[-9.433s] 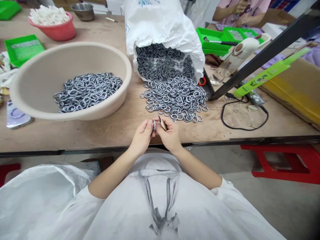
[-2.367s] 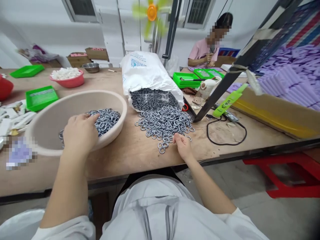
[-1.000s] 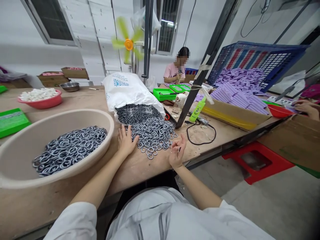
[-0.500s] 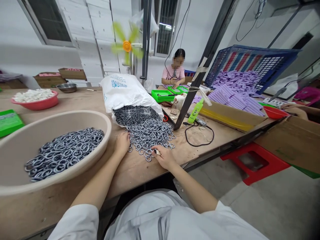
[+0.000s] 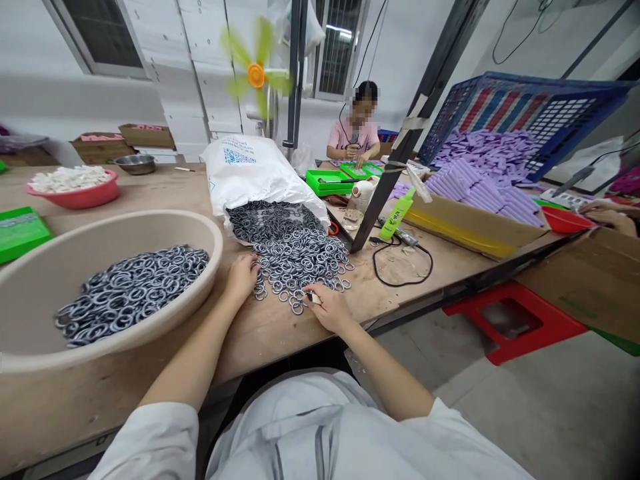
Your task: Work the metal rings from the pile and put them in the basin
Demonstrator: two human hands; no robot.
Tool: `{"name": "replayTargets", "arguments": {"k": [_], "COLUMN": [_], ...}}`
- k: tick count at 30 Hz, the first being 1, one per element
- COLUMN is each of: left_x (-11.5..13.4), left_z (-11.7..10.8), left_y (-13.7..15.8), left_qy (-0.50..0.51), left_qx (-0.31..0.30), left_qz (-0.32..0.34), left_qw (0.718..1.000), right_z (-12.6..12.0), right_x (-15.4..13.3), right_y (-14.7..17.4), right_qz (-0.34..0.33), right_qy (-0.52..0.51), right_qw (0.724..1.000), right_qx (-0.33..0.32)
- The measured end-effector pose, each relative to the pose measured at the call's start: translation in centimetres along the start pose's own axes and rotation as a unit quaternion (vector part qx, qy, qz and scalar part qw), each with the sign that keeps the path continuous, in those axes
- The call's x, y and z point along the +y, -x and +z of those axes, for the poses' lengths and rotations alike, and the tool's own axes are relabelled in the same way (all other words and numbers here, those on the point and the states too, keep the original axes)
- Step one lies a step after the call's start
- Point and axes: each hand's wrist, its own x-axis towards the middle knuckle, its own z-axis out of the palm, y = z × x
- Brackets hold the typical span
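Many shiny grey rings (image 5: 300,260) spill from the mouth of a white sack (image 5: 245,173) onto the table. At the left edge of this pile is my left hand (image 5: 243,275), its fingers curled in against the outer rings; what lies between them is hidden. My right hand (image 5: 330,308) is closed at the near right edge of the pile. It holds a small black-and-white piece (image 5: 313,297), whose kind I cannot make out, close to the nearest loose rings. To the left, a big beige basin (image 5: 215,247) holds more of the same rings.
A dark metal post (image 5: 387,180) rises right of the sack, beside a green bottle (image 5: 397,217) and a black cable (image 5: 403,285). Purple pieces fill a carton (image 5: 450,230). A red basin (image 5: 73,198) stands back left. A person (image 5: 355,130) works across the table.
The view has shifted slightly, so the scene sits a little higher. My left fingers have moved slightly at the pile's edge, with loose rings showing below them. My right hand keeps its hold.
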Motion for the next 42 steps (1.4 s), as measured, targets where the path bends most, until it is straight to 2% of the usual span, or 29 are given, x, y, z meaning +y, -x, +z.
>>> {"name": "replayTargets", "arguments": {"k": [4, 12, 18, 24, 26, 29, 32, 38, 42], "left_x": [0.1, 1.4, 1.6, 2.2, 2.7, 3.1, 3.2, 3.2, 4.2], "left_z": [-0.1, -0.5, 0.2, -1.1, -1.7, -2.2, -2.4, -2.7, -3.2], "left_y": [0.0, 0.5, 0.7, 0.9, 1.1, 1.4, 1.6, 1.2, 1.3], "left_qy": [0.007, 0.045, 0.046, -0.035, -0.083, -0.170, -0.206, -0.200, -0.187], "left_qx": [0.001, 0.021, -0.011, -0.058, -0.071, -0.114, -0.148, -0.145, -0.140], "left_qz": [0.004, 0.058, 0.079, 0.107, 0.092, 0.033, -0.005, 0.003, 0.016], "left_qw": [1.000, 0.997, 0.996, 0.992, 0.990, 0.978, 0.967, 0.969, 0.972], "right_z": [0.0, -0.1, 0.0, 0.0, 0.0, 0.0, 0.0, 0.1, 0.1], "right_x": [-0.1, -0.3, -0.1, 0.0, 0.0, -0.1, -0.1, 0.0, 0.1], "right_y": [0.0, -0.1, 0.0, 0.0, 0.0, 0.1, 0.1, 0.1, -0.1], "right_qz": [-0.001, 0.012, 0.010, 0.005, 0.002, -0.006, -0.009, -0.004, 0.009], "right_qy": [0.004, 0.022, 0.020, 0.021, 0.022, 0.024, 0.033, 0.033, -0.006], "right_qw": [1.000, 0.999, 0.999, 0.999, 0.999, 0.999, 0.998, 0.998, 1.000], "right_qx": [-0.004, -0.022, -0.027, -0.033, -0.034, -0.041, -0.051, -0.057, -0.030]}}
